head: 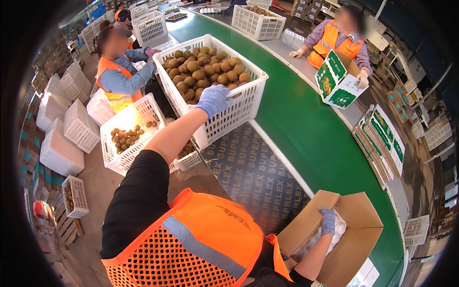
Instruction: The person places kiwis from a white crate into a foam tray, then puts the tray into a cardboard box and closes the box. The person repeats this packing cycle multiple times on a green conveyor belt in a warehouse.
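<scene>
A white plastic crate [235, 113] heaped with kiwifruit [200, 70] stands at the near side of the green belt. My left hand [214, 100], in a blue knit glove, lies over the crate's near rim beside the fruit; whether its fingers grip the rim is hidden. At the lower right, an open cardboard box [358, 247] holds white molded packing material [339, 229]. Inside this box, my right hand [327, 220], gloved alike, reaches to the packing near the left wall; its fingertips are partly hidden.
A green conveyor belt [297, 132] curves past a dark printed worktop [251, 172]. Another crate of kiwifruit [111, 158] is at the left, near a seated co-worker [123, 79]. Across the belt, a co-worker [335, 43] holds a printed carton [330, 82] near flattened cartons [380, 143].
</scene>
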Available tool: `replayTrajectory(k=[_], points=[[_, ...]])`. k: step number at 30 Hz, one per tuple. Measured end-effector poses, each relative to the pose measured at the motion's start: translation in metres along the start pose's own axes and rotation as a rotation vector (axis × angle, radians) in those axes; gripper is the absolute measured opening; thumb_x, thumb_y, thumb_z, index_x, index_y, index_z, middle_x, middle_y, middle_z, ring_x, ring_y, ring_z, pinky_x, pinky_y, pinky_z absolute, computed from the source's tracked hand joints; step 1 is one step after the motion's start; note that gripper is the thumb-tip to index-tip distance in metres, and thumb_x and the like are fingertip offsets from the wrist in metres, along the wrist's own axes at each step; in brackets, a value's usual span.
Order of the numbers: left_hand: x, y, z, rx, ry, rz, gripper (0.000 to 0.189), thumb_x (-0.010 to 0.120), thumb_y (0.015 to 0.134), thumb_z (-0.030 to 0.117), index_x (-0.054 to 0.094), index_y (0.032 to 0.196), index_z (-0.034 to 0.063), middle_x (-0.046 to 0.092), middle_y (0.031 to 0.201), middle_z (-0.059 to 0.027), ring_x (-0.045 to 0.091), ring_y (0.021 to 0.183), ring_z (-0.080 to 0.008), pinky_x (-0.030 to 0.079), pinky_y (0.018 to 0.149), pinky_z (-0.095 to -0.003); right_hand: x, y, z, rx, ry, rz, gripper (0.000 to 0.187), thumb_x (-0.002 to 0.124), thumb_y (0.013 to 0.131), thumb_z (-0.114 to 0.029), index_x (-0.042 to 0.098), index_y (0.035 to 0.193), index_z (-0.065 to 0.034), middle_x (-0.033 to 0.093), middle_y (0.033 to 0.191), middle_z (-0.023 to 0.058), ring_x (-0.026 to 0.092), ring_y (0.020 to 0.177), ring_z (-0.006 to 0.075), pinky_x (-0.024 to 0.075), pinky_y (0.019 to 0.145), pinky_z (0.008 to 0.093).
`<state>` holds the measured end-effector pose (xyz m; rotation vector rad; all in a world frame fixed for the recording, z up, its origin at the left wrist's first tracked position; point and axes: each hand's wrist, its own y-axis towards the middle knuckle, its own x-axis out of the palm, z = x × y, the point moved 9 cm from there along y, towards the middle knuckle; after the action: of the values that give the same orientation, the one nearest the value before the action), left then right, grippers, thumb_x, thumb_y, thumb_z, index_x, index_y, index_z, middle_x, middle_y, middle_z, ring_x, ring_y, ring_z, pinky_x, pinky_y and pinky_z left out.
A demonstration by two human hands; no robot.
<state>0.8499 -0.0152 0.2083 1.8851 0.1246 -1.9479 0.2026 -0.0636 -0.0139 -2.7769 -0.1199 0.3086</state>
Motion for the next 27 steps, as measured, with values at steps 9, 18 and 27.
replayTrajectory(k=[9,18,27], points=[[-0.003,-0.001,0.002,0.013,0.018,0.005,0.034,0.061,0.086,0.037,0.071,0.098,0.0064,0.068,0.097,-0.0160,0.067,0.094,-0.0306,0.055,0.081,-0.0417,0.006,-0.011,-0.014,-0.003,0.001,-0.015,0.057,0.071,0.076,-0.005,0.052,0.130,-0.0006,0.063,0.113,0.0101,0.060,0.099,0.0213,0.0502,0.087,0.0337],[-0.001,0.000,0.001,0.008,0.023,0.003,0.034,0.061,0.086,0.037,0.071,0.100,0.0072,0.067,0.098,-0.0155,0.066,0.095,-0.0302,0.055,0.082,-0.0417,0.007,-0.010,-0.012,0.006,0.005,-0.016,0.061,0.071,0.076,-0.005,0.050,0.133,-0.0018,0.062,0.114,0.0090,0.059,0.100,0.0210,0.0497,0.089,0.0330],[-0.001,0.000,0.001,0.013,0.006,0.011,0.036,0.061,0.085,0.037,0.071,0.100,0.0065,0.067,0.096,-0.0162,0.066,0.093,-0.0310,0.055,0.082,-0.0419,0.005,-0.010,-0.011,0.015,-0.001,-0.022,0.061,0.071,0.077,-0.006,0.049,0.134,-0.0028,0.061,0.116,0.0089,0.059,0.101,0.0217,0.0489,0.090,0.0335]])
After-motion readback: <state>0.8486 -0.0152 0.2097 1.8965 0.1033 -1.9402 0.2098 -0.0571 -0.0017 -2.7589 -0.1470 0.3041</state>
